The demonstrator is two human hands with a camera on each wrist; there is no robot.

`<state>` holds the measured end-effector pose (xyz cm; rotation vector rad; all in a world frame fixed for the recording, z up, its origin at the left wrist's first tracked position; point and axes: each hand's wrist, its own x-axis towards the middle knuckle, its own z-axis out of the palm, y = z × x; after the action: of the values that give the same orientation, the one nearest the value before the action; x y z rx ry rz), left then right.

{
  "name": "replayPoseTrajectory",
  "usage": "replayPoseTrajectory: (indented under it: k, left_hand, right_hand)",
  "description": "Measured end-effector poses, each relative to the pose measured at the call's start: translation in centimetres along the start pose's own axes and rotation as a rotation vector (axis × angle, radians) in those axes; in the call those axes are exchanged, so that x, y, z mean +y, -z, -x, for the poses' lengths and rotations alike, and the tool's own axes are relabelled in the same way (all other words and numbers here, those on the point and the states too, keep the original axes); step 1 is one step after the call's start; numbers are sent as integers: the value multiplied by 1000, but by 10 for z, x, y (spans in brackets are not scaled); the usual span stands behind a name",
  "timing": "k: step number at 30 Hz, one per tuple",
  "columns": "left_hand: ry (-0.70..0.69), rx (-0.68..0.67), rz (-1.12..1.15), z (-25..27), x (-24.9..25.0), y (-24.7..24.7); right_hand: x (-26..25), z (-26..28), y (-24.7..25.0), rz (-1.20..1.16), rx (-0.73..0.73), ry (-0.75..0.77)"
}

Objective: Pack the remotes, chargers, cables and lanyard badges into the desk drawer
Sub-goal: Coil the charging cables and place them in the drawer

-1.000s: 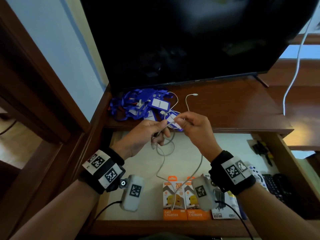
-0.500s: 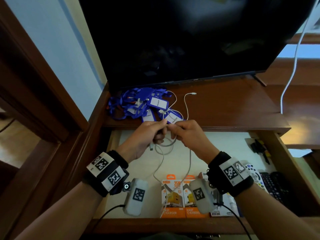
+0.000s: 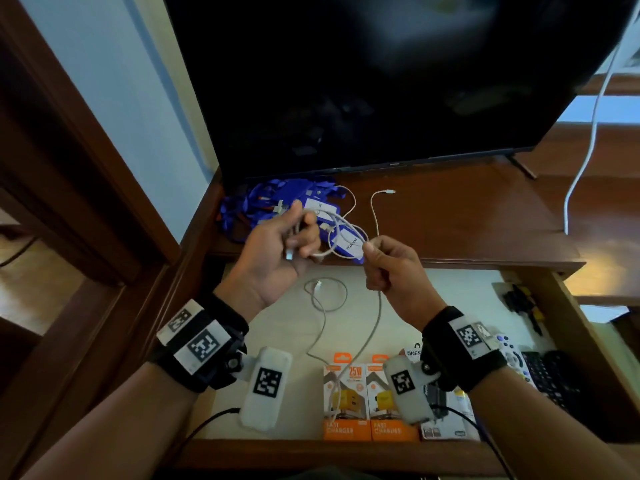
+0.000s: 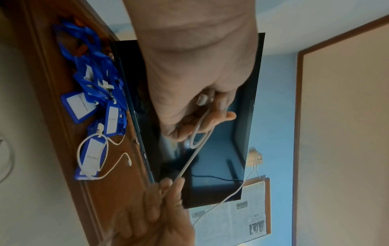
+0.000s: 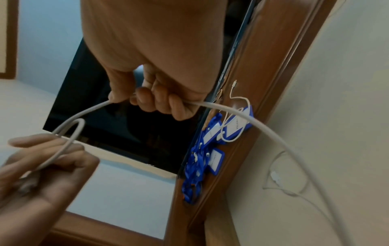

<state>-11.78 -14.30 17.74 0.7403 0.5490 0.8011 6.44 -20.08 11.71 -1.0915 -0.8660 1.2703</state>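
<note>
Now you are coiling the thin white charging cable (image 3: pixel 337 233) above the open wooden desk drawer (image 3: pixel 585 327). Your left hand (image 3: pixel 277 251) curls round the gathered loops; your right hand (image 3: pixel 391 268) pinches the trailing strand, whose tail hangs down onto the orange charger boxes (image 3: pixel 370 396). The next move, I judge, calls for feeding the remaining slack into the coil, then laying it in the drawer. One more white cable (image 3: pixel 325 299) lies loose in the drawer, another (image 3: pixel 375 209) on the desktop. Two orange boxes show, with a white one partly hidden beside them. The blue lanyard badges (image 3: pixel 277 209) are too tangled to count.
</note>
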Motion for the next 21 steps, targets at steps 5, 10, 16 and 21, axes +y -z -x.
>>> replayPoseTrajectory:
  k: [5,10,16,21]
  left_hand:
    - [-107,31,61,1,20,5]
    - [-163,130,41,-4,29,12]
    - [-247,281,-24,-8,29,10]
    - [-351,328,-346,-9,22,12]
  right_hand:
    - [12,-2,12,44,52,-17]
    - [19,-2,11,109,189,-12]
    - [18,7,-20,426,114,77]
    - [4,9,-42,681,-131,77]
